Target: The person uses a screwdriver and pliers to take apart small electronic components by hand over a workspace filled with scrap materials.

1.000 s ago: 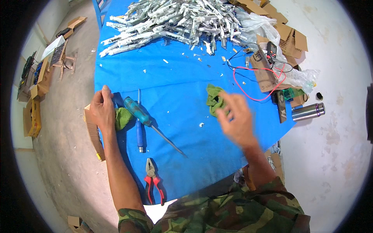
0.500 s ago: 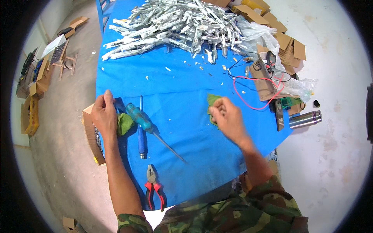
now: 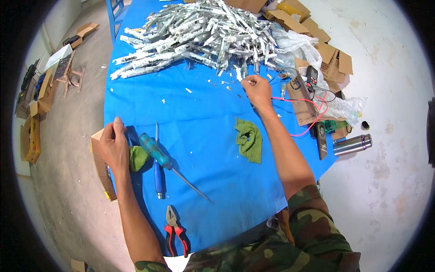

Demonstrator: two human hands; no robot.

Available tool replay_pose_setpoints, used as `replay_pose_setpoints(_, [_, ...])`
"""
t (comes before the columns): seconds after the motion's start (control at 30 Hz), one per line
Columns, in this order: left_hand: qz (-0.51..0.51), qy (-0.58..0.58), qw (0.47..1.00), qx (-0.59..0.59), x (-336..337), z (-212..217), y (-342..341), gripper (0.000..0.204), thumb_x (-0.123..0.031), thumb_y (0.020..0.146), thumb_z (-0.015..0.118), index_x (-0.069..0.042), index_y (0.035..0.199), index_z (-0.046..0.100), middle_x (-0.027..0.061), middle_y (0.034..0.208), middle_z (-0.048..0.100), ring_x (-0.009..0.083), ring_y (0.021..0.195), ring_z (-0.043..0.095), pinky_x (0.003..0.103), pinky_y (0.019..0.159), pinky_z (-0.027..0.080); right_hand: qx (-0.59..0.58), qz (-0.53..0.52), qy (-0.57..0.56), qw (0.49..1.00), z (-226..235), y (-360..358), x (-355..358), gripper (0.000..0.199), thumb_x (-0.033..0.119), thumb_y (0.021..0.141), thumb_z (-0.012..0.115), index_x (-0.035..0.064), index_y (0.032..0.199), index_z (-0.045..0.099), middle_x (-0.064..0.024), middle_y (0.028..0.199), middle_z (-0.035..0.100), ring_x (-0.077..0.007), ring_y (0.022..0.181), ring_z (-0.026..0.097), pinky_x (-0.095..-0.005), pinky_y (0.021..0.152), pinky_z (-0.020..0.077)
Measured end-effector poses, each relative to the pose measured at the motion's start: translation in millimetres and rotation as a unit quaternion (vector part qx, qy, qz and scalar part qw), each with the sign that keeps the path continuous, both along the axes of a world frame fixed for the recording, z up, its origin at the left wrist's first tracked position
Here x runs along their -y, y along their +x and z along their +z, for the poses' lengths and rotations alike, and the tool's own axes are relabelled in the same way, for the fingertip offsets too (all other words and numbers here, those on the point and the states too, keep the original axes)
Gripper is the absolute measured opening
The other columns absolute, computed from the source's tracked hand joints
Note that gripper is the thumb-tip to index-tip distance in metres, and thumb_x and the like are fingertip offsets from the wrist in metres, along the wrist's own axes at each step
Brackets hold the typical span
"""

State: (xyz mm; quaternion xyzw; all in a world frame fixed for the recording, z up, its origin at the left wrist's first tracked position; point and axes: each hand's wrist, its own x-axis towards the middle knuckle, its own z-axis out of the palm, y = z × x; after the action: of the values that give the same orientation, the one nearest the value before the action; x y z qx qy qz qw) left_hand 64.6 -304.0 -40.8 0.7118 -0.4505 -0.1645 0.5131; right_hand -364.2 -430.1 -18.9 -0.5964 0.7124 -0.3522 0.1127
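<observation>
My right hand (image 3: 258, 92) reaches to the near edge of a heap of narrow grey and white parts (image 3: 199, 38). Its fingertips are pinched together at the white end of one narrow part (image 3: 239, 74). At the left table edge my left hand (image 3: 114, 147) is loosely closed over a cardboard box (image 3: 103, 167); anything in its fingers is hidden. Beside it sit a green cloth (image 3: 137, 158), a teal-handled screwdriver (image 3: 155, 150) and a blue-handled screwdriver (image 3: 159, 179). Another green cloth (image 3: 249, 143) lies crumpled below my right hand. Red-handled pliers (image 3: 174, 231) rest near the front edge.
The blue-covered table (image 3: 199, 131) has small white scraps on it. At the right are a cardboard piece (image 3: 301, 99), a meter with cables (image 3: 311, 76), plastic bags (image 3: 294, 41) and a steel flask (image 3: 352, 145). Open boxes (image 3: 335, 63) stand beyond; a blue chair (image 3: 112, 20) is at far left.
My right hand has let go of the green cloth and moved forward to the heap. The cloth now lies spread on the table. My left hand stays over the box.
</observation>
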Motion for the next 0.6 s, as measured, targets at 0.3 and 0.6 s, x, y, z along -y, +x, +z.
replay_pose_setpoints(0.3, [-0.006,-0.003,1.000,-0.015,-2,-6,4,0.051,-0.047,0.106,0.064,0.001,0.091,0.074,0.0035,0.080,0.068,0.0096,0.069,0.052,0.030,0.062,0.040,-0.079,-0.040,0.014,0.996,-13,19,16,0.037,0.033,0.086,0.080,0.0057,0.112,0.078,-0.0192,0.100,0.078,-0.0386,0.093,0.075,-0.0482,0.081,0.0577])
replay_pose_setpoints(0.6, [-0.012,-0.023,0.999,-0.037,3,-10,5,0.043,-0.038,0.106,0.066,0.002,0.091,0.073,0.0037,0.078,0.068,0.0065,0.071,0.053,0.028,0.063,0.041,0.522,0.083,0.122,0.840,37,4,-75,0.027,0.018,0.103,0.066,0.0042,0.126,0.064,-0.0080,0.106,0.070,-0.0189,0.093,0.070,-0.0311,0.072,0.0570])
